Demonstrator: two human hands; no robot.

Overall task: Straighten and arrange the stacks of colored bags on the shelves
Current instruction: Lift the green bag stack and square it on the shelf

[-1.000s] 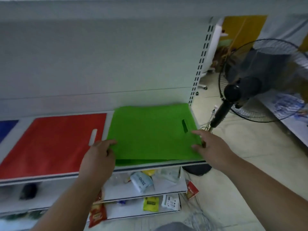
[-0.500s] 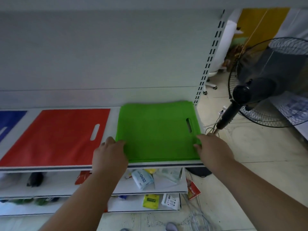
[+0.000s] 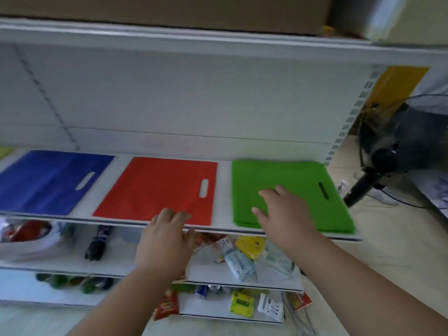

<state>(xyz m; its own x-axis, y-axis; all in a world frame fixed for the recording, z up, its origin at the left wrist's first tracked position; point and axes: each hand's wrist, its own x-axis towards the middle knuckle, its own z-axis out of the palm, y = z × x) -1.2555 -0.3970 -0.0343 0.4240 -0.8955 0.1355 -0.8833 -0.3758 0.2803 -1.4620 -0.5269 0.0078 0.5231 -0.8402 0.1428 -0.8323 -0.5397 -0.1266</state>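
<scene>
Both hands have let go of the green stack's (image 3: 288, 190) sides; it now sits squared. The right hand (image 3: 283, 214) lies flat and unclenched on it, while the left hand (image 3: 164, 241), fingers relaxed, reaches the red stack (image 3: 157, 187), likely next.

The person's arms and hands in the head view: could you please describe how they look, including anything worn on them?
Both arms are bare from the bottom edge of the picture up to the hands, with no sleeves in view. The left hand and the right hand wear no gloves. No watch, bracelet or ring shows on either wrist or on the fingers, though the picture is somewhat blurred.
</scene>
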